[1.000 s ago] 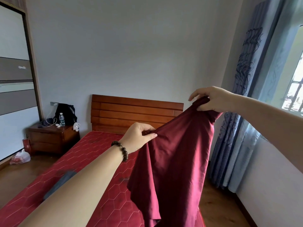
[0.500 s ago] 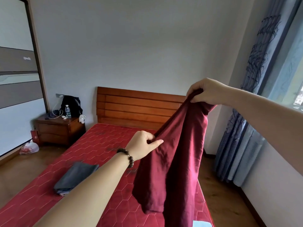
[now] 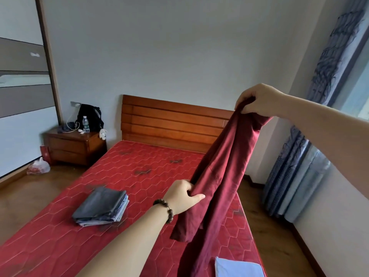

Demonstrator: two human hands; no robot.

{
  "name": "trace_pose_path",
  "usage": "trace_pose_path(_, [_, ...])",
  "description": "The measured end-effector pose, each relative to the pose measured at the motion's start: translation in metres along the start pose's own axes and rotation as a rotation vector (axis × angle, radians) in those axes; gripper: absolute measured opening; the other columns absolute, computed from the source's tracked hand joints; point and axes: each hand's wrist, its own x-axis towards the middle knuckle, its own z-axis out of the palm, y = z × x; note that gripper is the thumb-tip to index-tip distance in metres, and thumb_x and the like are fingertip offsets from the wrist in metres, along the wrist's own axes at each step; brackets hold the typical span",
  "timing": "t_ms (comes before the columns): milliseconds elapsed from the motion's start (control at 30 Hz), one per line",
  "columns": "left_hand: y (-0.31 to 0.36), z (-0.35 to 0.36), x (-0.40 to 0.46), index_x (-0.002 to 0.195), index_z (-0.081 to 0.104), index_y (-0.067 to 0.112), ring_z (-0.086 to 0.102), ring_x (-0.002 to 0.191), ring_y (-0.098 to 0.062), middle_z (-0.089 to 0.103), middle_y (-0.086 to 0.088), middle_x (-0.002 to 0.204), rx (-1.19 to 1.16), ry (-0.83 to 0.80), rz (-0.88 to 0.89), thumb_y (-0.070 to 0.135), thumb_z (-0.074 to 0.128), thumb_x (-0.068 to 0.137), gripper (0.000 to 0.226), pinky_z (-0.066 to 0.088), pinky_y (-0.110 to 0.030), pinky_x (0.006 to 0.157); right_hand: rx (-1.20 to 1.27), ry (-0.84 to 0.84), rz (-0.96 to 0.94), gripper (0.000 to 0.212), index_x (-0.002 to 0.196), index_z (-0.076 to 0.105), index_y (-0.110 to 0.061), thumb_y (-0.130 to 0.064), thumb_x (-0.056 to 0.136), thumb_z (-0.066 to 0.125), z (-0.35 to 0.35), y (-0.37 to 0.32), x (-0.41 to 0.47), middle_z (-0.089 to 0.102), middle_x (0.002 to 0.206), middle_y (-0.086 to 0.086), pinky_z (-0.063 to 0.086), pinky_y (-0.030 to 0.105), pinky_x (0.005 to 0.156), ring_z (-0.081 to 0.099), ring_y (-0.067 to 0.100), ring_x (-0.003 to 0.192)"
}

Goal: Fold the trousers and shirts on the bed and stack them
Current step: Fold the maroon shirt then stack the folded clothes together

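Right hand [image 3: 259,100] raised, pinching top of dark red garment [image 3: 217,176] | left hand [image 3: 184,195] lower, fingers closed on same cloth's edge | garment hangs slack between and below both hands, above bed [image 3: 139,168] | folded grey stack [image 3: 101,206] on bed, left of left hand | pale blue cloth [image 3: 237,267] below hands at bed's near edge

We have lowered our left hand [image 3: 184,196] and drawn it toward us, so the maroon garment [image 3: 217,188] now hangs steeper from our right hand [image 3: 257,100]. Our view has dipped: the folded grey stack [image 3: 100,206] and a pale blue cloth [image 3: 237,267] now show.
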Motion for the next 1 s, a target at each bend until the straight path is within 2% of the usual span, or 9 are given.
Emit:
trace_pose_path(133, [-0.020,-0.014,-0.004,0.084,0.075,0.013,0.068,0.074,-0.008,0.072,0.006,0.079,0.012,0.074,-0.031,0.043,0.073,0.077,0.031,0.057,-0.032,0.073,-0.016,0.019,0.024,0.025,0.087,0.074,-0.021,0.000,0.075,0.068,0.005,0.004,0.007,0.071,0.094,0.002,0.044,0.025,0.081,0.062,0.019,0.091])
trace_pose_path(367, [-0.041,-0.072,0.005,0.062,0.063,0.025,0.055,0.062,0.002,0.059,0.015,0.062,0.145,0.286,-0.005,0.034,0.080,0.073,0.022,0.036,-0.008,0.059,-0.037,0.025,0.044,0.024,0.088,0.074,-0.019,0.000,0.075,0.069,-0.001,0.024,0.015,0.071,0.092,0.003,0.040,0.024,0.079,0.060,0.018,0.087])
trace_pose_path(433, [-0.046,-0.090,0.009,0.053,0.056,0.026,0.052,0.051,0.002,0.056,0.013,0.051,0.164,0.327,-0.025,0.037,0.080,0.073,0.034,0.034,-0.010,0.052,-0.031,0.028,0.059,0.023,0.089,0.074,-0.018,0.000,0.076,0.069,-0.004,0.032,0.017,0.070,0.091,0.002,0.040,0.024,0.080,0.060,0.018,0.087])
trace_pose_path(533, [-0.054,-0.111,0.020,0.045,0.047,0.012,0.037,0.041,-0.007,0.042,0.008,0.042,0.144,0.369,-0.062,0.041,0.079,0.072,0.051,0.028,-0.020,0.046,-0.012,0.011,0.082,0.023,0.088,0.073,-0.020,0.000,0.076,0.069,-0.006,0.048,0.022,0.069,0.088,0.000,0.039,0.023,0.079,0.059,0.016,0.085])
trace_pose_path(700, [-0.055,-0.123,0.052,0.060,0.065,0.007,0.051,0.050,-0.012,0.058,-0.002,0.049,0.186,0.241,-0.065,0.035,0.083,0.071,0.035,0.033,-0.023,0.053,-0.007,0.056,0.123,0.023,0.086,0.072,-0.021,-0.001,0.076,0.069,0.013,0.082,0.042,0.067,0.085,-0.001,0.036,0.022,0.075,0.056,0.016,0.083])
trace_pose_path(800, [-0.060,-0.122,0.075,0.058,0.061,0.014,0.048,0.051,-0.003,0.054,0.010,0.051,0.239,0.216,-0.078,0.033,0.083,0.071,0.032,0.035,-0.021,0.056,-0.010,0.027,0.156,0.023,0.089,0.074,-0.019,-0.001,0.075,0.070,0.037,0.110,0.059,0.067,0.088,0.001,0.037,0.023,0.076,0.057,0.017,0.084])
trace_pose_path(867, [-0.071,-0.120,0.091,0.076,0.072,0.012,0.058,0.070,-0.008,0.066,0.008,0.071,0.309,0.168,-0.106,0.033,0.083,0.071,0.024,0.039,-0.019,0.066,0.009,0.030,0.185,0.023,0.088,0.074,-0.021,-0.001,0.076,0.071,0.054,0.129,0.070,0.066,0.085,-0.001,0.036,0.021,0.075,0.055,0.016,0.083])
trace_pose_path(933, [-0.086,-0.116,0.109,0.096,0.074,0.004,0.064,0.088,-0.019,0.072,-0.004,0.093,0.360,0.130,-0.151,0.034,0.082,0.072,0.038,0.041,-0.021,0.075,0.028,0.020,0.199,0.025,0.085,0.073,-0.024,-0.001,0.076,0.071,0.074,0.146,0.084,0.063,0.081,-0.004,0.035,0.020,0.074,0.054,0.015,0.080])
trace_pose_path(1000, [-0.099,-0.113,0.128,0.100,0.072,0.000,0.065,0.097,-0.027,0.072,-0.012,0.100,0.394,0.124,-0.189,0.033,0.081,0.074,0.043,0.043,-0.025,0.080,0.045,0.036,0.228,0.023,0.085,0.073,-0.023,-0.002,0.076,0.071,0.097,0.161,0.098,0.062,0.078,-0.005,0.036,0.021,0.073,0.054,0.015,0.079])
